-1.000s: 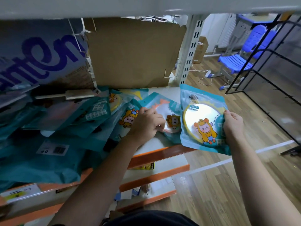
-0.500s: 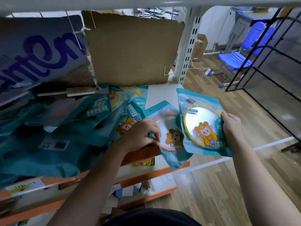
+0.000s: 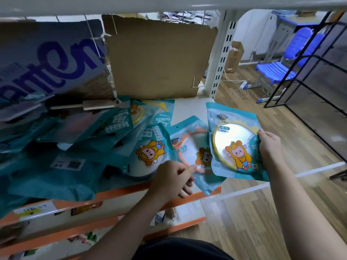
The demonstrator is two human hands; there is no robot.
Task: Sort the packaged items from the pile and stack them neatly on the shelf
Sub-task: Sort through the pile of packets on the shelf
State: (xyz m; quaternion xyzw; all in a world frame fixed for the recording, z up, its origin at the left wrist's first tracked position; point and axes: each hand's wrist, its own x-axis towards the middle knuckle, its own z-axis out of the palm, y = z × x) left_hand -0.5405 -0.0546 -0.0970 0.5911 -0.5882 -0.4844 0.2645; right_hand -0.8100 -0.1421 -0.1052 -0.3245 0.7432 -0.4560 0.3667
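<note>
A pile of teal packaged mirrors (image 3: 105,139) covers the left and middle of the white shelf (image 3: 189,107). My right hand (image 3: 270,147) grips the right edge of a yellow-rimmed mirror packet (image 3: 232,143), held up at the shelf's right end. My left hand (image 3: 172,179) pinches the lower edge of an orange-rimmed mirror packet (image 3: 189,147), which overhangs the shelf's orange front edge (image 3: 122,192) and lies partly behind the yellow-rimmed packet.
A brown cardboard sheet (image 3: 159,59) and a blue printed carton (image 3: 50,61) stand at the back of the shelf. A white upright post (image 3: 219,59) marks the right end. Lower orange shelves (image 3: 112,220) sit below. Blue chairs (image 3: 277,68) and a black wire rack (image 3: 309,72) stand right.
My left hand has pulled the orange-rimmed packet out of the pile toward the shelf's front edge. The yellow-rimmed packet in my right hand stays about where it was.
</note>
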